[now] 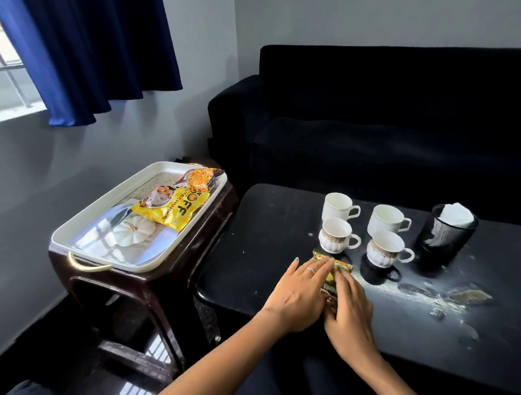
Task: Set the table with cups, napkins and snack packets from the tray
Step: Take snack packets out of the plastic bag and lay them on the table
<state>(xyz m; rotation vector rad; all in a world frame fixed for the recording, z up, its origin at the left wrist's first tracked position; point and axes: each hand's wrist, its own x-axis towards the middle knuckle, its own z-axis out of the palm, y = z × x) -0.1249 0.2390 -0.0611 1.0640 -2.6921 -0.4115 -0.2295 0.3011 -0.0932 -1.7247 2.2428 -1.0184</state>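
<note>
A yellow-green snack packet lies on the black table, mostly hidden under both hands. My left hand rests flat on its left side and my right hand presses on its near end. Just beyond stand several white cups: two plain ones behind, two gold-banded ones in front. White napkins stick out of a black mesh holder to the right. The white tray at left holds a large yellow packet and an orange packet.
The tray sits on a dark brown stool left of the table. A black sofa runs behind the table. Whitish stains and crumbs mark the table's right part. A blue curtain hangs by the window.
</note>
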